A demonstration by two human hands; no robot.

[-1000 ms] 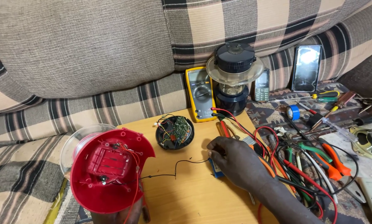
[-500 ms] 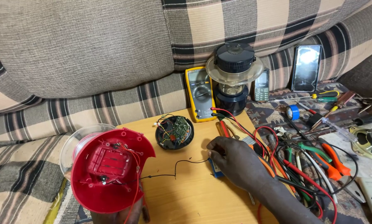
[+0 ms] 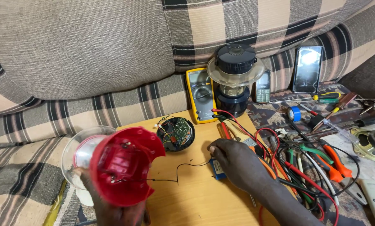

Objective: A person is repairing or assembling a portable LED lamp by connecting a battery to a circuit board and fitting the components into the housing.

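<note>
The red lamp base [image 3: 127, 167] is being held in the left hand [image 3: 112, 213], grip closed. The right hand [image 3: 237, 161] is pressing on a blue battery [image 3: 217, 171]. The thin wire [image 3: 177, 171] between could be snapped if tugged.

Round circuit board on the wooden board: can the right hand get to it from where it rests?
Probably yes: the circuit board lies just beyond the right hand, with only bare wooden board between them.
</note>
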